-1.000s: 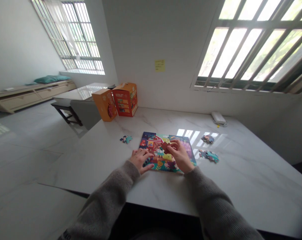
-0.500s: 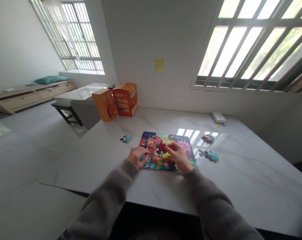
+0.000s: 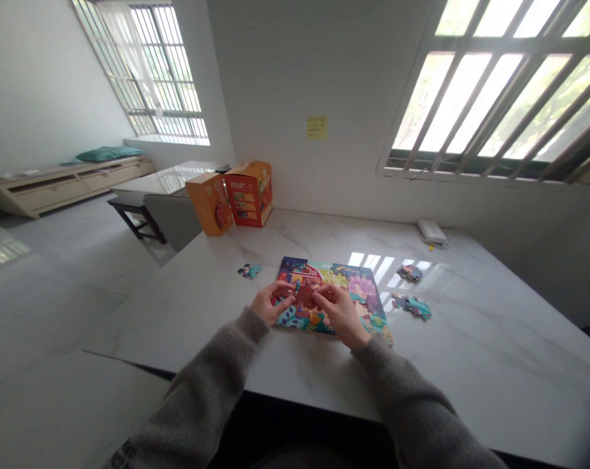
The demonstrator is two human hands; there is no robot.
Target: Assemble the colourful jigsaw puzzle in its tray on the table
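Note:
A reddish-brown puzzle piece is held above the colourful jigsaw puzzle, which lies on the white marbled table. My right hand pinches its right side between thumb and fingers. At the piece's left edge, the thumb and fingertips of my left hand close on it too. A farm picture with a red barn shows on the puzzle, partly covered by both hands. Loose puzzle pieces lie left of it. To the right are two small clusters, one farther back and one nearer.
Two orange boxes stand at the table's back left corner. A white device with a cord lies near the wall at the back right. A yellow note is stuck on the wall. Another table stands beyond, to the left.
The puzzle piece has shifted left and down, between both hands. My left fingers have come off the puzzle's left part and reached the piece. The view has turned slightly left.

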